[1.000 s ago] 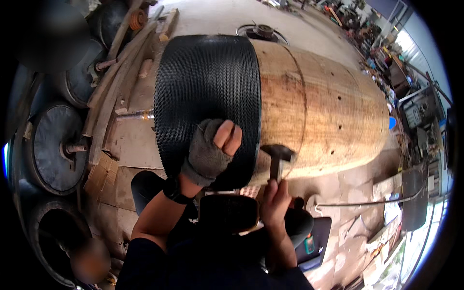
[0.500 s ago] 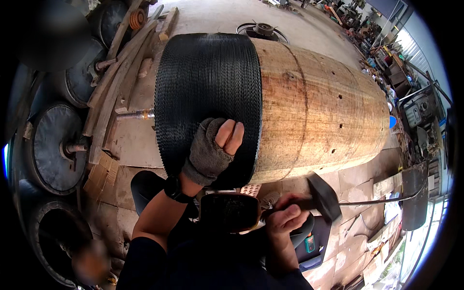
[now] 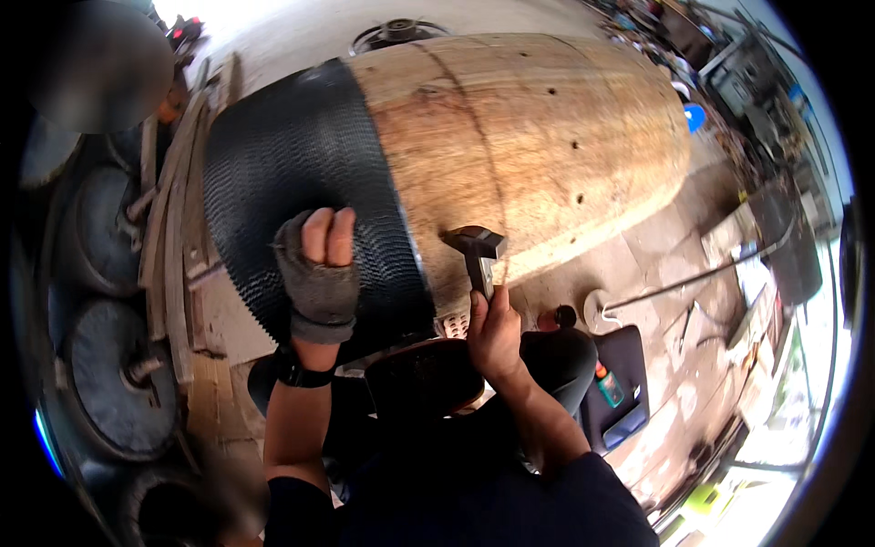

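Note:
A large wooden drum (image 3: 538, 118) lies on its side in front of me. Its left end is covered by a black, finely toothed strip (image 3: 292, 137) that looks wound in tight rows. My left hand (image 3: 317, 278), in a grey fingerless glove, rests on the black part with its fingers curled; whatever may be in them is hidden. My right hand (image 3: 497, 337) is bare and wrapped round the handle of a hammer (image 3: 476, 242). The hammer's dark head is over the bare wood, just right of the black edge.
Black rollers with round end plates (image 3: 123, 378) line the left side, beside long wooden planks (image 3: 173, 228). A spoked wheel (image 3: 398, 34) lies beyond the drum. At my right stands a dark seat (image 3: 624, 360) with a green bottle (image 3: 608, 385) and a phone (image 3: 626, 425) on it.
My right hand has raised the hammer from low at the right to over the drum near the black edge. The view has turned, and my left hand stays on the black strip.

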`<state>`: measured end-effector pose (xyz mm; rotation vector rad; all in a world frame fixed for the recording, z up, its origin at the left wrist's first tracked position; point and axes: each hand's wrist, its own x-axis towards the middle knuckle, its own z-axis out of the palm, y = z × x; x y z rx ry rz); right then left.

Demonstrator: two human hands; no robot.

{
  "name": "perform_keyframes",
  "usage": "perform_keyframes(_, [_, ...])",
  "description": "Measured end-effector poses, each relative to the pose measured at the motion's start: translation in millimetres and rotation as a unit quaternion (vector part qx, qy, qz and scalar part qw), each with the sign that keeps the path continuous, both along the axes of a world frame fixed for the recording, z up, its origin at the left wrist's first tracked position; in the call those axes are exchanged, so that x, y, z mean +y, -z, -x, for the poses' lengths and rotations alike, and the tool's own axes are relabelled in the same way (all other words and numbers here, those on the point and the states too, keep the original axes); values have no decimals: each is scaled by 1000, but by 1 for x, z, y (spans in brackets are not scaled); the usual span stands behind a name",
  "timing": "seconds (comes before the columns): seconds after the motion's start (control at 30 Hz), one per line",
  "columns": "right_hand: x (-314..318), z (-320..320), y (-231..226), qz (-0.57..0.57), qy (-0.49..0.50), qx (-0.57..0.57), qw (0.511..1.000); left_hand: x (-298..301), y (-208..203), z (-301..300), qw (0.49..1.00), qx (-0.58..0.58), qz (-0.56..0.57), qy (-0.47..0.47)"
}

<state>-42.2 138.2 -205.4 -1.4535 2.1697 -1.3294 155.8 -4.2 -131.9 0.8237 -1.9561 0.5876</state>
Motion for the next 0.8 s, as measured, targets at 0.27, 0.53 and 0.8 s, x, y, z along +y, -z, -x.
perform_keyframes(0.27, [52,-15,9,77,-43,-51,995,-17,2,7,999,26,14,-26])
perform_keyframes(0.53, [73,-1,8,121,-135,-2,983,-29,5,2,998,4,49,-35])
perform_keyframes(0.8, [96,2,24,90,-160,-62,981,-32,12,4,997,8,60,-45])
